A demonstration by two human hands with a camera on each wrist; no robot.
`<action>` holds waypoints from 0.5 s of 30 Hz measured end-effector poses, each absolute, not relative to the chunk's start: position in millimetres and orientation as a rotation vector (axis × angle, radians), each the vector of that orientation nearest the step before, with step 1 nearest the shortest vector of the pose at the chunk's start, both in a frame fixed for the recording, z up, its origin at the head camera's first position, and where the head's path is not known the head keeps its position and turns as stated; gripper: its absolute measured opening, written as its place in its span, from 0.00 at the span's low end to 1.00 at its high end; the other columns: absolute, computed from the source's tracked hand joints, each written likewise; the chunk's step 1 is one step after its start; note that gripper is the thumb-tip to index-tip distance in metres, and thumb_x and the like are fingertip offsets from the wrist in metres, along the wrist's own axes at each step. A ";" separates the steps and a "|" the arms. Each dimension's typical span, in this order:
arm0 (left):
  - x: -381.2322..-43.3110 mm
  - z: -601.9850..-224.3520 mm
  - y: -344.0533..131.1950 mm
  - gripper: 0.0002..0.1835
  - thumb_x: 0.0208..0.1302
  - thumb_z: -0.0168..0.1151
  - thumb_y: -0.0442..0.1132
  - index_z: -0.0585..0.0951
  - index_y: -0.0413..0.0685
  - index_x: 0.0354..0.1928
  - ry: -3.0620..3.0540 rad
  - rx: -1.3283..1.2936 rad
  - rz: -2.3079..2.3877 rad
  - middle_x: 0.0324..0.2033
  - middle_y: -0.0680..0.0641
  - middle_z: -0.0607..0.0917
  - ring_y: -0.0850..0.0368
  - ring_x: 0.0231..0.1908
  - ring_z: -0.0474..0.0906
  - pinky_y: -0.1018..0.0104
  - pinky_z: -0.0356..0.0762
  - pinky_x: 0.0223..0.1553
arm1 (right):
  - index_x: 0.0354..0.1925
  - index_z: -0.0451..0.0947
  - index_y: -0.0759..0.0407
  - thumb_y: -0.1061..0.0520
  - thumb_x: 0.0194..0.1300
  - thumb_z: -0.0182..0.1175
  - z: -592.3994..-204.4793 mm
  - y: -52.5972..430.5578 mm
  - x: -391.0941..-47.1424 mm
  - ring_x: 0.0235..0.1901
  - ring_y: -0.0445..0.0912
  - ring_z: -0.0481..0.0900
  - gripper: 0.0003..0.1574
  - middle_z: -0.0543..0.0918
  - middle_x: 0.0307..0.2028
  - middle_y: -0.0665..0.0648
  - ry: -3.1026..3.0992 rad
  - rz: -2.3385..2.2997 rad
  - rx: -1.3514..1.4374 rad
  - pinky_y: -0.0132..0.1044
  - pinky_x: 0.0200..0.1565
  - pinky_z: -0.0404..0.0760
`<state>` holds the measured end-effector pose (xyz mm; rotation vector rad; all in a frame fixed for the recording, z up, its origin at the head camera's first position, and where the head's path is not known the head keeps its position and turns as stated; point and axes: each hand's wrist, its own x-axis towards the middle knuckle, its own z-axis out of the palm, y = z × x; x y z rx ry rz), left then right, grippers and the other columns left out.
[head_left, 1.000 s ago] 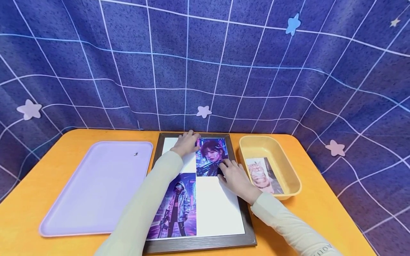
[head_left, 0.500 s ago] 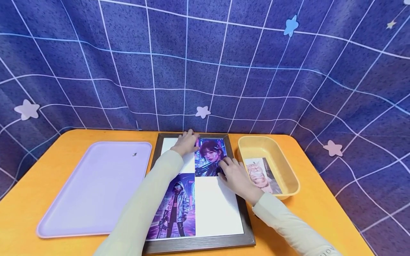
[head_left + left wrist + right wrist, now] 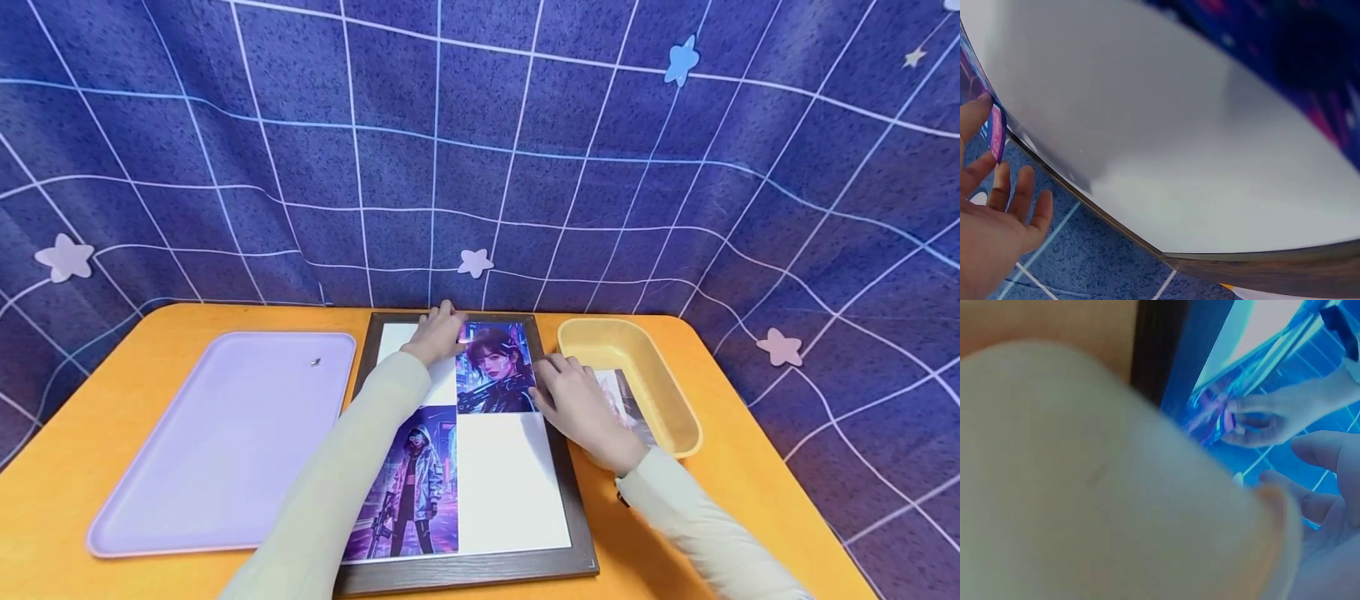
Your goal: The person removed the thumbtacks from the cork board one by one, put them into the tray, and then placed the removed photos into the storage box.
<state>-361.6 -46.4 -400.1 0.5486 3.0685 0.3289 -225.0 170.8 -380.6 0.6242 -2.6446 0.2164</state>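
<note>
In the head view, a dark-rimmed picture board [image 3: 465,572] with a white face carries two purple-blue prints. The upper right print [image 3: 491,400] is a portrait with a gun. A standing hooded figure fills the lower left print [image 3: 412,500]. My left hand [image 3: 435,333] is at the board's top, by the portrait's upper left corner. The left wrist view has that hand's thumb and finger pinching a bent print corner [image 3: 997,134]. My right hand [image 3: 581,408] hovers over the board's right rim, beside the portrait, holding nothing. Its fingers are loosely bent and apart in the right wrist view.
A lilac tray [image 3: 217,442] with a small metallic bit [image 3: 315,362] lies left of the board. On the right stands a yellow bin [image 3: 686,417] holding cat prints [image 3: 637,417], partly hidden by my right hand. A blue gridded curtain [image 3: 390,167] hangs behind the orange table [image 3: 750,517].
My right hand has left the portrait's right side and shifted rightward towards the bin, covering more of the cat print. My left hand stays at the portrait's corner.
</note>
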 end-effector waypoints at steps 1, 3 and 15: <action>-361.8 -400.5 -46.7 0.28 0.56 0.63 0.44 0.71 0.45 0.59 3.071 0.552 0.331 0.52 0.38 0.67 0.43 0.50 0.66 0.51 0.64 0.51 | 0.43 0.77 0.59 0.54 0.56 0.61 -379.0 173.5 -225.2 0.38 0.53 0.74 0.16 0.79 0.39 0.56 -2.644 0.223 0.620 0.45 0.35 0.71; -362.1 -401.0 -47.2 0.28 0.56 0.64 0.44 0.71 0.44 0.58 3.074 0.555 0.339 0.52 0.38 0.66 0.44 0.49 0.66 0.51 0.64 0.51 | 0.43 0.76 0.59 0.53 0.57 0.61 -375.8 179.7 -224.6 0.38 0.53 0.74 0.16 0.79 0.39 0.56 -2.647 0.230 0.604 0.45 0.34 0.71; -362.1 -401.0 -49.6 0.28 0.56 0.64 0.46 0.71 0.46 0.58 3.081 0.559 0.374 0.51 0.41 0.67 0.46 0.49 0.65 0.53 0.63 0.51 | 0.42 0.75 0.66 0.57 0.55 0.62 -372.7 228.9 -229.4 0.39 0.59 0.77 0.17 0.79 0.40 0.63 -2.585 0.345 0.527 0.52 0.39 0.73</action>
